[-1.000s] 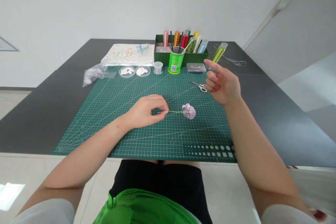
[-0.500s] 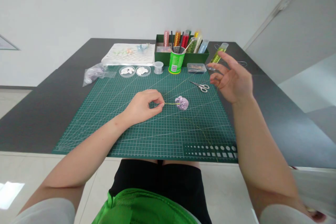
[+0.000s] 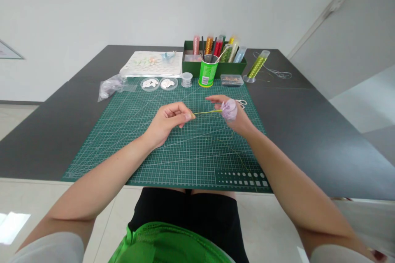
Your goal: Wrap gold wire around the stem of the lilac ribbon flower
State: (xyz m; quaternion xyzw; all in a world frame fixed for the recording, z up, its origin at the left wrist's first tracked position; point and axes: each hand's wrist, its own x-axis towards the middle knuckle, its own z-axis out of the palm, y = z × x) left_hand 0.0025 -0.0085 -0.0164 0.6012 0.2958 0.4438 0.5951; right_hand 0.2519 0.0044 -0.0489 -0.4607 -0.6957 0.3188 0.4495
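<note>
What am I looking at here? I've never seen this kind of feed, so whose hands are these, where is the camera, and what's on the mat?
There is one view, from a camera worn on a person's head, looking down at their own bare hands. The left hand pinches a thin yellow wire. The right hand holds the pale purple flower at the wire's other end. Both are over a green cutting mat on a dark table. Behind lie scissors, partly hidden, a green cup of tools, a green box of bead tubes, two small round dishes, a thread spool and a green wire spool.
</note>
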